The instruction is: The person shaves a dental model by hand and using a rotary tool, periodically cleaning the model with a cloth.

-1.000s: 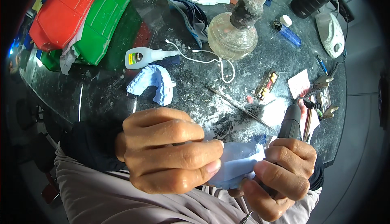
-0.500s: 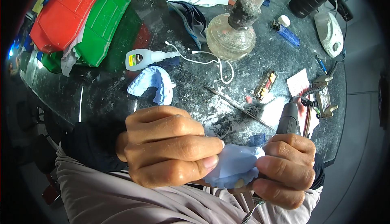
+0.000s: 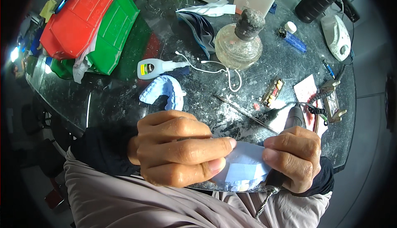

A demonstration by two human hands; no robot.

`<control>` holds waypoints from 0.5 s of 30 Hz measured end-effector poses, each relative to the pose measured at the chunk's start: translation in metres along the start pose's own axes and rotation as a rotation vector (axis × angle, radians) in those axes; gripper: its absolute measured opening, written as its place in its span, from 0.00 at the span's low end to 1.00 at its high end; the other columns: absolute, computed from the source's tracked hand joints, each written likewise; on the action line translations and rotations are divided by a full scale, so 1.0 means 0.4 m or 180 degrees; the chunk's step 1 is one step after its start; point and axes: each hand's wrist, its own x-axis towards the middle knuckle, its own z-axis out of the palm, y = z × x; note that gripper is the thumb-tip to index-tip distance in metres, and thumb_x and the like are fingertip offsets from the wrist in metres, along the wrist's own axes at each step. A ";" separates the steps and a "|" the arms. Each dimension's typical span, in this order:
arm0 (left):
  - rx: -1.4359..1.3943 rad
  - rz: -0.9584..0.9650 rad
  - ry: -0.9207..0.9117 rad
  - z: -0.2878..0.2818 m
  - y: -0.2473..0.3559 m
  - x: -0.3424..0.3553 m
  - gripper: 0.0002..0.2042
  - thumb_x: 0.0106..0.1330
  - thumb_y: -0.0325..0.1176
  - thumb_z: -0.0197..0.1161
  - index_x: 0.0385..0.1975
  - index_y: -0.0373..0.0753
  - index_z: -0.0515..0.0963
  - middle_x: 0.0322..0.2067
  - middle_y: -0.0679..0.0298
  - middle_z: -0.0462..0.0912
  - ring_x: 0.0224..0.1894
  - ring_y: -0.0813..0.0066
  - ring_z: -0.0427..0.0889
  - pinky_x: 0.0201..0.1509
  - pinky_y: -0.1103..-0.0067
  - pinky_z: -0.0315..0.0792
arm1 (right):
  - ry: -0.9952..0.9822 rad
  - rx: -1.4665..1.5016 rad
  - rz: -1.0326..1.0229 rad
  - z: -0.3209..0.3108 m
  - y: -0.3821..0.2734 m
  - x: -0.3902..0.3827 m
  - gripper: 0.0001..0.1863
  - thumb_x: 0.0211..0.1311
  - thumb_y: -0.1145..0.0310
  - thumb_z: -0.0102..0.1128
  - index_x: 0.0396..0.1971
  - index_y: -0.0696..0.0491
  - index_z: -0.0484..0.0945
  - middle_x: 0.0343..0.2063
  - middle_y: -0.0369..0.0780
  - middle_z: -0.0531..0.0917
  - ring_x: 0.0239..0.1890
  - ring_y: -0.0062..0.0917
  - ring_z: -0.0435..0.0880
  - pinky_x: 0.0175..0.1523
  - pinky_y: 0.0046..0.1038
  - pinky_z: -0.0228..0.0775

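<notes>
Low in the view, my left hand [image 3: 182,151] is closed on a light-blue plaster dental cast [image 3: 244,164]. Its smooth base faces up, and a row of teeth shows along the lower edge. Closed around a black rotary handpiece [image 3: 294,115], my right hand [image 3: 295,155] also has its fingertips against the cast's right side. The handpiece's metal bur [image 3: 264,203] points down toward my lap, below the cast. A second blue dental cast [image 3: 165,91], arch-shaped, lies on the table beyond my left hand.
A glass spirit lamp [image 3: 239,46], a small glue bottle [image 3: 159,67], a white cord [image 3: 215,69] and a thin metal tool [image 3: 246,113] lie ahead on the dusty dark table [image 3: 194,120]. Red [image 3: 80,19] and green bins [image 3: 113,34] stand far left; a lighter [image 3: 292,40] lies right.
The cast has turned in my hands, so more of its flat base catches light. The handpiece's lower end now shows beside it. The whole view has shifted slightly.
</notes>
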 end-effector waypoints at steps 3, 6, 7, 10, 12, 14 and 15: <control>-0.0015 0.0024 -0.0181 -0.009 -0.002 0.004 0.07 0.51 0.26 0.66 0.27 0.38 0.74 0.28 0.59 0.83 0.21 0.78 0.76 0.17 0.87 0.68 | 0.0001 0.0015 0.0054 -0.001 -0.003 -0.001 0.11 0.47 0.71 0.65 0.33 0.55 0.79 0.27 0.38 0.81 0.14 0.10 0.69 0.21 0.13 0.52; 0.0024 0.0044 -0.0229 -0.008 -0.003 0.003 0.07 0.52 0.26 0.65 0.28 0.38 0.73 0.29 0.60 0.83 0.22 0.79 0.76 0.18 0.87 0.69 | 0.0084 -0.0086 0.0117 0.001 -0.010 -0.002 0.10 0.48 0.70 0.65 0.33 0.54 0.79 0.28 0.37 0.81 0.15 0.09 0.70 0.23 0.13 0.53; 0.0024 0.0048 -0.0232 -0.009 -0.005 0.002 0.07 0.52 0.26 0.65 0.28 0.38 0.73 0.29 0.60 0.83 0.22 0.79 0.76 0.18 0.87 0.69 | 0.0060 -0.0105 0.0159 0.002 -0.009 -0.002 0.11 0.48 0.70 0.66 0.33 0.54 0.79 0.27 0.37 0.81 0.15 0.09 0.70 0.25 0.13 0.54; 0.0105 0.0076 -0.0273 -0.015 -0.004 0.007 0.07 0.52 0.26 0.65 0.28 0.39 0.73 0.30 0.60 0.83 0.22 0.79 0.76 0.18 0.86 0.69 | -0.0007 -0.0161 0.0176 -0.004 -0.010 0.000 0.11 0.48 0.69 0.66 0.33 0.54 0.79 0.27 0.36 0.81 0.15 0.09 0.71 0.27 0.13 0.55; 0.0116 0.0090 -0.0621 -0.025 -0.004 0.010 0.05 0.56 0.25 0.57 0.28 0.39 0.67 0.29 0.57 0.80 0.23 0.75 0.75 0.17 0.85 0.71 | -0.0061 -0.0207 0.0158 -0.011 -0.008 0.000 0.11 0.48 0.68 0.66 0.34 0.54 0.79 0.27 0.36 0.82 0.16 0.09 0.71 0.27 0.13 0.55; 0.0085 0.0061 -0.0522 -0.022 -0.010 0.005 0.08 0.53 0.27 0.63 0.28 0.39 0.70 0.29 0.59 0.81 0.23 0.77 0.76 0.18 0.85 0.70 | -0.0295 -0.0320 0.0161 -0.018 -0.006 0.000 0.13 0.49 0.66 0.67 0.35 0.54 0.79 0.27 0.36 0.82 0.20 0.10 0.75 0.28 0.14 0.56; 0.0086 0.0015 -0.0437 -0.021 -0.010 0.003 0.10 0.50 0.30 0.69 0.28 0.38 0.73 0.29 0.60 0.82 0.22 0.78 0.76 0.19 0.86 0.70 | -0.0284 -0.0314 0.0139 -0.014 -0.005 0.000 0.13 0.49 0.66 0.67 0.35 0.54 0.79 0.27 0.36 0.82 0.20 0.10 0.75 0.28 0.14 0.56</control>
